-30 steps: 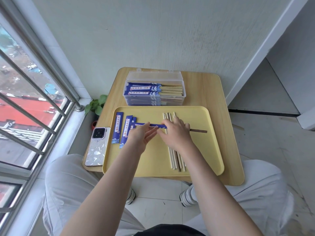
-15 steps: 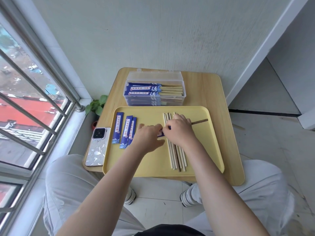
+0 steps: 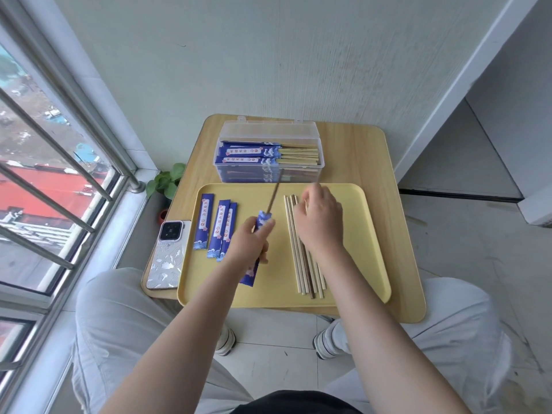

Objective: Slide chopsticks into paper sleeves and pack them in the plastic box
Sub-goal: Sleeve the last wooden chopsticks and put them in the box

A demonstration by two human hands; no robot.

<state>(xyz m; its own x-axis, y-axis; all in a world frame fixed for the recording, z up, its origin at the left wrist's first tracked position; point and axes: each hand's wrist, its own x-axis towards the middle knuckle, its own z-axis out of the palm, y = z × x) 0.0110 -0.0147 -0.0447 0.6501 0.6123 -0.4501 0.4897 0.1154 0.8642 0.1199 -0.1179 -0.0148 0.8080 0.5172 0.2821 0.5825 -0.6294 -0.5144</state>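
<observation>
A wooden table (image 3: 373, 180) carries a yellow tray (image 3: 352, 234) and a plastic box (image 3: 319, 162) of sleeved chopsticks. The left hand (image 3: 249, 245) pinches a blue paper sleeve (image 3: 260, 234) with one dark chopstick (image 3: 275, 191) part-inserted. The right hand (image 3: 318, 221) curls over the loose chopsticks (image 3: 301, 264), apparently picking its mate; the grip is unclear.

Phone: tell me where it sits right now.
In the head view the phone lies face down at the table's near-left edge, beside the yellow tray's left rim, next to the window.
</observation>
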